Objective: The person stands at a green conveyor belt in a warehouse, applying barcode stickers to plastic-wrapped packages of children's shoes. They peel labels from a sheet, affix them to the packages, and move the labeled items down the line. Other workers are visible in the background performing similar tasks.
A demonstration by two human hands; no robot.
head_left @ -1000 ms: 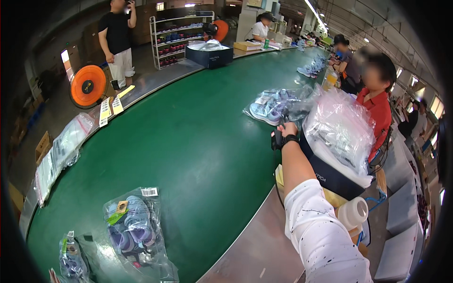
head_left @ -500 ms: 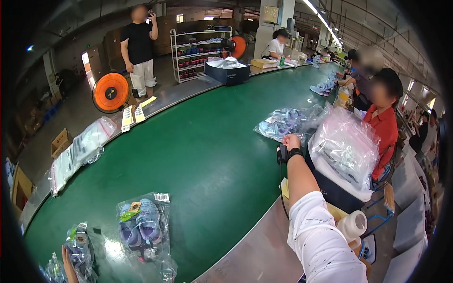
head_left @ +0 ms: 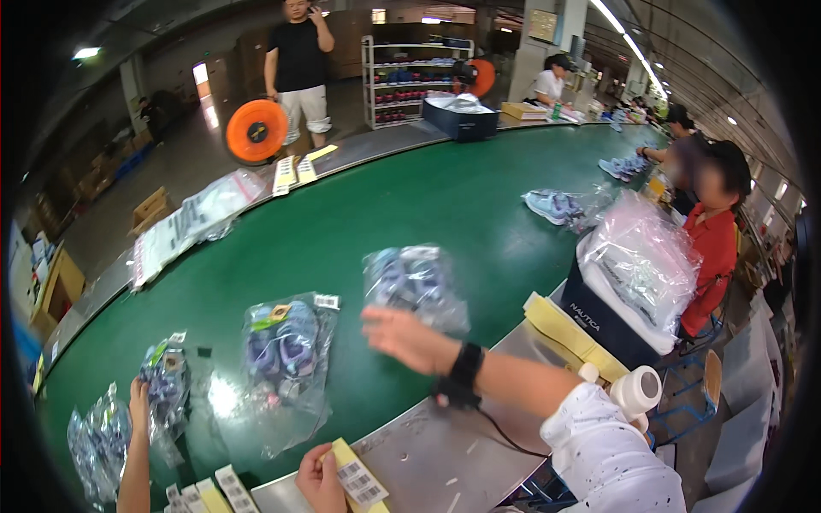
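While the green belt (head_left: 359, 222) lies loaded:
Right hand (head_left: 409, 339): open, fingers spread, releasing bagged shoes (head_left: 415, 286).
Left hand (head_left: 321, 479): pinching yellow label strip (head_left: 359, 481).

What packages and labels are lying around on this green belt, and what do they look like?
Clear bag of bluish shoes: on the belt, just past the right hand.
Clear bag of purple sandals: nearer, with a small white barcode sticker.
Yellow-and-white barcode label: at the bottom edge, pinched in a hand.
Yellow label strips: far belt edge.
Dark blue box: right, heaped with clear bags.

6 bagged shoe pairs (head_left: 285, 355), 2 orange reels (head_left: 256, 131), 5 people (head_left: 299, 60).
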